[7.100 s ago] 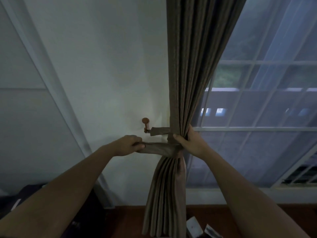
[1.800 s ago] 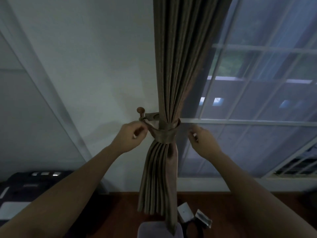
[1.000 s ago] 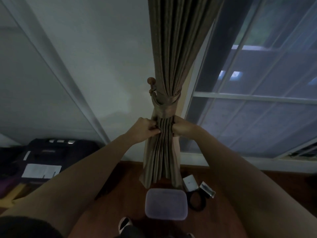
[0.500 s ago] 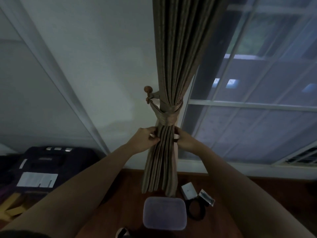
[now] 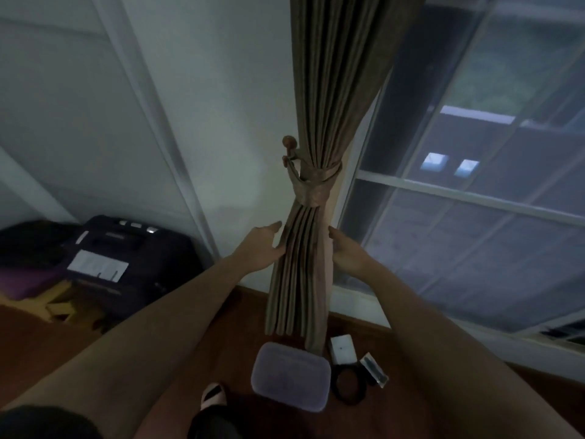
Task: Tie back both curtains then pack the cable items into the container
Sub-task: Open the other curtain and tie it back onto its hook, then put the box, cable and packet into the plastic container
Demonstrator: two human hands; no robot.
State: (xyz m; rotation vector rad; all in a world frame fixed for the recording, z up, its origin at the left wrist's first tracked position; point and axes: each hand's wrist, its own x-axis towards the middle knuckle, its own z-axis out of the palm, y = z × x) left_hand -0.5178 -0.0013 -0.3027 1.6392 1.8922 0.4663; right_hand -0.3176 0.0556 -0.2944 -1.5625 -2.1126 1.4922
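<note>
By the window frame I see the brown curtain (image 5: 319, 122) bunched in tight pleats, cinched by its tieback (image 5: 311, 191) on the hook (image 5: 289, 150). Left hand (image 5: 261, 248) touches the folds, fingers loose. Right hand (image 5: 346, 251) is against the other side, and I can't tell its grip. The container (image 5: 291, 375) sits on the floor below.

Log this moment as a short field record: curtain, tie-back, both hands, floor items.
curtain: brown pleated fabric curtain, gathered beside the window
tie-back: matching brown fabric band around it, looped on round wooden wall hook
left hand: fingers extended, touching folds below the band
right hand: fingers extended against the folds' opposite side
floor: translucent lidded plastic container; beside it small white box, black coiled cable, small flat packet
</note>
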